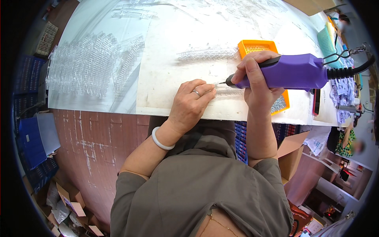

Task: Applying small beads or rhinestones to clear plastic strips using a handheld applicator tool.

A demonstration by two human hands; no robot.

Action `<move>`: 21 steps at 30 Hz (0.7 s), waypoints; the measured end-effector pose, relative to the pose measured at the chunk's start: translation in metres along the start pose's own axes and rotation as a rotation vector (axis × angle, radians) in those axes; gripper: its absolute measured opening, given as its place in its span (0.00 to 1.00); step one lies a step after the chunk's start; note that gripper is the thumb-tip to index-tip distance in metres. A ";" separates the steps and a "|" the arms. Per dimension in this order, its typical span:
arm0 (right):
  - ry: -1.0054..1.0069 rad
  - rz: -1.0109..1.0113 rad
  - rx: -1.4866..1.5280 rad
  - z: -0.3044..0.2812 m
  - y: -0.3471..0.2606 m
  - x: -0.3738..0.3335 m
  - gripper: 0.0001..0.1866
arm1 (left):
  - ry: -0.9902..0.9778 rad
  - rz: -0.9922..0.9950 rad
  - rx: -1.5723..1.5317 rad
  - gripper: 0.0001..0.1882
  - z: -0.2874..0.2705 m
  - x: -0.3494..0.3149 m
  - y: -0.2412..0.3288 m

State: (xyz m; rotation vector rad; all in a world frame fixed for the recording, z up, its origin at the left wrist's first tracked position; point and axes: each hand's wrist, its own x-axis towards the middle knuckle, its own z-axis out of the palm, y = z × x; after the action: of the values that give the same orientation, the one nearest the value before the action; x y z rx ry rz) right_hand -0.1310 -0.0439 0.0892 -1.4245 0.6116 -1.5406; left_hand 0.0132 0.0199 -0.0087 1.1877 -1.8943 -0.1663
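Note:
My right hand (pixel 258 77) is wrapped round a purple electric screwdriver (pixel 296 72), held nearly level. Its thin bit points left, its tip just beside the fingertips of my left hand (pixel 191 100). My left fingers are bent and pressed together at the end of a clear plastic strip (pixel 229 92) lying low on the white table; the part under them is hidden. Just beyond my hands, more clear toothed strips (pixel 207 54) lie in a row. An orange basket (pixel 257 44) stands behind my right hand, and an orange tray (pixel 287 103) of small metal pieces sits partly behind my right wrist.
A large heap of clear strips (pixel 85 65) covers the table's left side, with more strips (pixel 134 11) at the far edge. The screwdriver's black cable (pixel 351 71) hangs from a hook at right. A teal basket (pixel 325 41) and many small pale pieces (pixel 342 93) are at the right edge.

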 end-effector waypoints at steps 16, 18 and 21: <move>-0.084 0.102 -0.029 0.009 0.004 0.005 0.05 | 0.019 0.027 -0.011 0.08 0.004 -0.003 -0.004; -0.079 0.119 -0.061 0.008 0.008 0.006 0.05 | 0.015 0.020 -0.004 0.08 0.005 -0.003 -0.006; -0.105 0.100 -0.019 0.004 0.014 0.008 0.06 | 0.013 0.014 0.006 0.08 0.008 -0.003 -0.006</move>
State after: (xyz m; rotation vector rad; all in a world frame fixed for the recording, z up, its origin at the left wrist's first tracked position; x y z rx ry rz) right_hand -0.1229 -0.0564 0.0820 -1.4570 0.6261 -1.3760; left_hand 0.0121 0.0159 -0.0184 1.1769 -1.8925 -0.1450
